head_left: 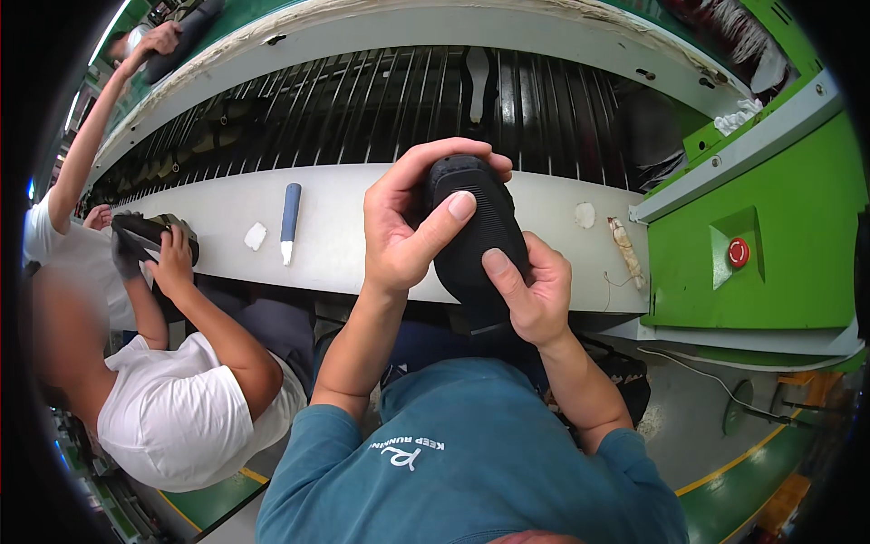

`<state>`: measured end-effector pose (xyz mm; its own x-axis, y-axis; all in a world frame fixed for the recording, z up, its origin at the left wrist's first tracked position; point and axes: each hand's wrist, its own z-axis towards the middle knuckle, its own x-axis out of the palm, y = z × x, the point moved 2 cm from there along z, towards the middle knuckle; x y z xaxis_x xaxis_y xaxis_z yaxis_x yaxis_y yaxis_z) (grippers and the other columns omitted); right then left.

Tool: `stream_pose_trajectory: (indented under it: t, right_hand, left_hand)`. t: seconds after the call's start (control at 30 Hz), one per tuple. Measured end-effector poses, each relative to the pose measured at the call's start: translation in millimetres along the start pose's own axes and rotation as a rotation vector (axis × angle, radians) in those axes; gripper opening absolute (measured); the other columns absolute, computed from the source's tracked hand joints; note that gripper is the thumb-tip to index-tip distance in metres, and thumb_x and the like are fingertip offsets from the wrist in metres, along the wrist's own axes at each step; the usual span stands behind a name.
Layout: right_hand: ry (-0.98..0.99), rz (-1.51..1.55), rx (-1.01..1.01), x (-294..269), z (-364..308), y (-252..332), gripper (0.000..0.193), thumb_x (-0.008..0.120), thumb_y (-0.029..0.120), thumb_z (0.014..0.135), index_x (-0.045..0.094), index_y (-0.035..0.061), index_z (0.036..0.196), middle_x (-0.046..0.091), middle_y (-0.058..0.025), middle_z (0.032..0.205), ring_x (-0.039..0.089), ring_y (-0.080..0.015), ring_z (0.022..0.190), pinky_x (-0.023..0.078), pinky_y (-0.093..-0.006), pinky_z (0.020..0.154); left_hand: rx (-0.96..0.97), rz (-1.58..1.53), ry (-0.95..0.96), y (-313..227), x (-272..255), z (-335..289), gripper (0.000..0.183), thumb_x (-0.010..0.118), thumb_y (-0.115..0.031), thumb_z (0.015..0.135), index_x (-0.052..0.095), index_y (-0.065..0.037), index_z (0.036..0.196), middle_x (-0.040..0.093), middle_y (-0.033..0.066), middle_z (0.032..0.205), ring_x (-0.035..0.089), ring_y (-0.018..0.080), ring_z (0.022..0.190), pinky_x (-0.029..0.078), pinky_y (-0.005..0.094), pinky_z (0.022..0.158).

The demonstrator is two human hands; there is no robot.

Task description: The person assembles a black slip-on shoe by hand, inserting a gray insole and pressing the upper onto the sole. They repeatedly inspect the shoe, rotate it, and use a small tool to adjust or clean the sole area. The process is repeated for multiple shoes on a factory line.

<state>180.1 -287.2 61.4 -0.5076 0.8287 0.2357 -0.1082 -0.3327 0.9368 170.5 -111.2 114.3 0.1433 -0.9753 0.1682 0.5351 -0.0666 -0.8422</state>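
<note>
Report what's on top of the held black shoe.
Left hand and right hand each lay a thumb on the black shoe; left fingers curl over its far end. Patches beneath them and the side facing away are hidden.

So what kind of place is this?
Probably a factory, maybe one for shoes: there's a long row of shiny bars, a green machine panel with a red button, and a black ridged sole being held.
</note>
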Motion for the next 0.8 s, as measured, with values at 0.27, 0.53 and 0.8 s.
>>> stream_pose_trajectory:
  t: [0.27,0.53,0.8]
  right_hand:
    - [0.006,-0.013,-0.003,-1.1,0.0,1.8,0.026,0.077,0.025,0.107,0.075,-0.0010,0.102,0.075,0.0001,0.081,0.063,-0.0032,0.070,0.047,-0.0220,0.061]
    - [0.002,-0.021,-0.002,-2.0,-1.4,3.6,0.025,0.078,0.023,0.107,0.074,-0.0007,0.101,0.074,0.0006,0.080,0.062,-0.0026,0.069,0.046,-0.0218,0.061]
    - [0.022,-0.008,-0.008,-3.0,-2.6,1.3,0.023,0.077,0.022,0.107,0.074,-0.0011,0.104,0.074,0.0006,0.082,0.062,-0.0022,0.070,0.046,-0.0211,0.060]
  left_hand:
    - [0.009,-0.007,-0.007,1.0,1.3,0.0,0.050,0.070,-0.026,0.098,0.067,0.008,0.135,0.078,0.0261,0.119,0.078,0.0340,0.112,0.064,0.0464,0.099]
    - [-0.002,-0.017,-0.005,-0.9,2.0,-1.8,0.050,0.067,-0.026,0.099,0.067,0.009,0.135,0.078,0.0272,0.120,0.078,0.0342,0.112,0.064,0.0464,0.100]
    - [-0.004,-0.032,0.006,-2.0,1.1,-3.7,0.049,0.066,-0.024,0.100,0.066,0.010,0.136,0.077,0.0285,0.122,0.077,0.0352,0.113,0.063,0.0474,0.101]
